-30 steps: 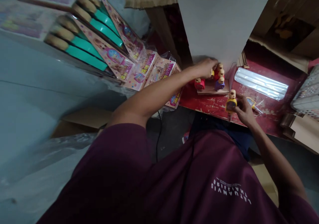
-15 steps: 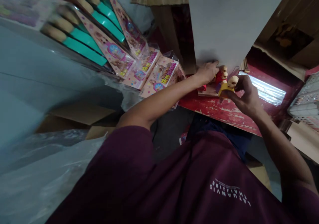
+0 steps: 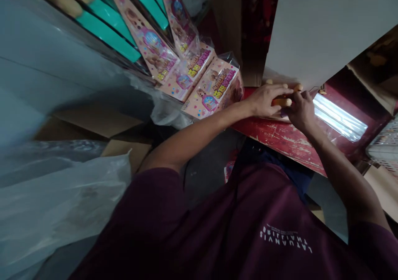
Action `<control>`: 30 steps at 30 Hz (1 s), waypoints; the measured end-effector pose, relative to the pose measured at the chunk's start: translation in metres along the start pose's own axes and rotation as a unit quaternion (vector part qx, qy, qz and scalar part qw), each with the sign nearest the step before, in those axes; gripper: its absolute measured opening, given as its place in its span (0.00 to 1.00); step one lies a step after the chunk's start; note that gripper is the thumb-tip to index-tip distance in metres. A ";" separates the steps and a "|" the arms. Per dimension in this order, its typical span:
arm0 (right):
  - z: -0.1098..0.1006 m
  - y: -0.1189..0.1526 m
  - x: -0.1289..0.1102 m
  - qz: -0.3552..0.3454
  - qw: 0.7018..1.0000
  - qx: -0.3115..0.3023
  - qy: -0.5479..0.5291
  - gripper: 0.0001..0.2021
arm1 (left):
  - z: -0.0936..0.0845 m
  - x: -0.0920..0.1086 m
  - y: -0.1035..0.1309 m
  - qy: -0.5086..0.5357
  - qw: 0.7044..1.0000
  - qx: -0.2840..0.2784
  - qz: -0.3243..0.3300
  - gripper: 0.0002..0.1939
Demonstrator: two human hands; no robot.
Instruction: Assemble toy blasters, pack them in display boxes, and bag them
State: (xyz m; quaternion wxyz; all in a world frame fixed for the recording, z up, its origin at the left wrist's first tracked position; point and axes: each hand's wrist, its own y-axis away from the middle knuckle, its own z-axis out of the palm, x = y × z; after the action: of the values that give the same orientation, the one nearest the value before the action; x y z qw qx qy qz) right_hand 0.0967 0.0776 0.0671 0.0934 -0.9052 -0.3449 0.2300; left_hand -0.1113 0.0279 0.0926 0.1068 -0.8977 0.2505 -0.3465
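Observation:
Both of my hands meet over a row of small toy figures [image 3: 282, 102] with tan heads, at the foot of a large pale box panel. My left hand [image 3: 264, 101] lies across them, with an orange-and-tan figure between its thumb and fingers. Close against it, my right hand [image 3: 301, 110] has its fingers curled down on the figures. Its fingertips and the thing in them are mostly hidden. Another tan head [image 3: 297, 87] shows just behind the fingers. Beneath the hands, a light tray edge partly shows on the red worn table [image 3: 273, 137].
Pink printed boxes [image 3: 214, 90] with clear plastic stand to the left, near display packs holding turquoise-bodied figures [image 3: 108, 33]. The grey-white panel [image 3: 314, 31] rises behind my hands. At the right are a white basket [image 3: 385, 137] and open cartons. Plastic sheeting [image 3: 62, 197] covers the lower left.
My right hand has moved left with the yellow figure, down to the row beside my left hand. My left hand has shifted over the figures. The view has shifted a little.

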 end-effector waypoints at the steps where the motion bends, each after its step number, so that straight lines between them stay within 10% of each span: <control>1: 0.003 -0.002 0.000 -0.006 1.000 -0.002 0.011 0.15 | 0.004 -0.002 0.000 -0.004 1.000 -0.006 -0.003 0.29; 15: -0.005 -0.019 -0.007 -0.013 0.987 -0.118 0.111 0.18 | 0.012 -0.014 -0.006 -0.032 0.999 -0.019 -0.038 0.27; 30: 0.011 -0.031 -0.006 -0.040 0.994 -0.094 0.045 0.23 | 0.023 -0.013 -0.001 -0.098 0.994 0.009 -0.039 0.30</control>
State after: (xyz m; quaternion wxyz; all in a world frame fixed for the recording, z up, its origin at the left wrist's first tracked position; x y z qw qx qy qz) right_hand 0.0698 0.0970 0.0696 0.0328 -0.9050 -0.3962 0.1515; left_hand -0.1033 0.0363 0.0687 0.1255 -0.9354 0.2001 -0.2630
